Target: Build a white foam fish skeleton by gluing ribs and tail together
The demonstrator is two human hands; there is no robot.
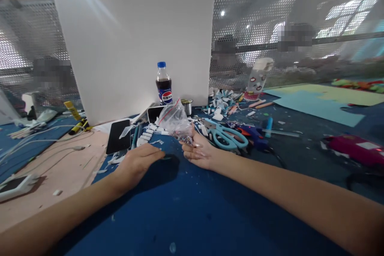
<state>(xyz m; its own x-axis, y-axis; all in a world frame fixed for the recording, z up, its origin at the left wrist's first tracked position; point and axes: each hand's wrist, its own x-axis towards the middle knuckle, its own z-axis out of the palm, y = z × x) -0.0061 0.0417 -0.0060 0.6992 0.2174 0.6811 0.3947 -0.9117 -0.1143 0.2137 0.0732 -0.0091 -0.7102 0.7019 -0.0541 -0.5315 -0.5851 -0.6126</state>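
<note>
My right hand [199,152] is closed around the lower end of a clear plastic zip bag [173,118] with a red seal line. Small multicoloured pieces, perhaps beads, gather at the bottom of the bag by my fingers. My left hand [139,164] hovers low over the blue table, palm down, its fingers pressed together. A small dark bit shows by those fingertips, but whether they grip it is unclear. Light-blue scissors [228,135] lie just beyond my right wrist. Past my left hand lies a black phone [119,136].
A cola bottle [164,86] stands before a white board [135,44]. Paper scraps [220,104] are heaped near a clear tumbler [257,80]. To the right lie a glue gun [255,136], blue sheets [318,108] and a magenta tool [354,148]. Cables [36,138] cross the left side.
</note>
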